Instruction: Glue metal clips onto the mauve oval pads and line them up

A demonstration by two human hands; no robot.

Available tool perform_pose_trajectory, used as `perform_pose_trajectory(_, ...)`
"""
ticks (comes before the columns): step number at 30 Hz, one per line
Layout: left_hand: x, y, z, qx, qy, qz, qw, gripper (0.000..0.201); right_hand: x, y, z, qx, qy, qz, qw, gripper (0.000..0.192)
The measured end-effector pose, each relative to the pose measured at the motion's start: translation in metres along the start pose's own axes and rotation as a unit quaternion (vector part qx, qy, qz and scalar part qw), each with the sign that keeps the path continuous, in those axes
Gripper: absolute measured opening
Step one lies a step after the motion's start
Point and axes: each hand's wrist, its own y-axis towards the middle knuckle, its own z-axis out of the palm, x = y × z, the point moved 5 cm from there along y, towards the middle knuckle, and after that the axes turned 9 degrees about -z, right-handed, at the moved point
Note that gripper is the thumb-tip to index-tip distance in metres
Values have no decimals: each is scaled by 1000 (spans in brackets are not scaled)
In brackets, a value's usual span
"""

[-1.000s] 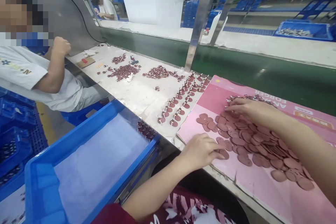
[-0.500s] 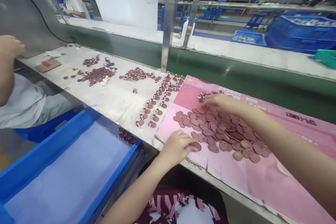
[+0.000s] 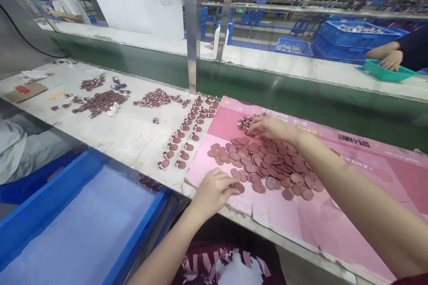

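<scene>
Near the front edge of the pink printed board, my left hand [image 3: 216, 190] pinches the rim of a flat brown oval piece [image 3: 238, 187] between thumb and fingers. My right hand [image 3: 272, 128] reaches across to a small heap of dark red and white parts [image 3: 245, 123] at the back of the board. Its fingertips are drawn together at the heap; whatever they hold is too small to make out. Below that hand spreads a pile of brown oval pieces [image 3: 270, 160], many of them overlapping.
Left of the board [image 3: 284, 218], joined brown pieces [image 3: 182, 155] stand in two rows on the white table [image 3: 133, 138]. Farther left lie heaps of small parts [image 3: 107, 100]. A blue crate [image 3: 80, 178] stands at front left. Across the divider, a co-worker's hand [image 3: 392, 60] is at a green basin [image 3: 384, 71].
My view has swung right, so everything sits farther left. A co-worker's hand has appeared at the green basin, and the neighbour's hand at left is out of view. My hands stay nearly in place.
</scene>
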Motion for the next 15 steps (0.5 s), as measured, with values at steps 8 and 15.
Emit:
perform_pose_trajectory(8, -1, 1, 3, -10, 23, -3, 1000, 15, -1, 10, 11, -40, 19, 9, 999, 23)
perform_pose_trajectory(15, -8, -4, -3, -18, 30, -22, 999, 22, 6, 14, 13, -99, 13, 57, 993, 18)
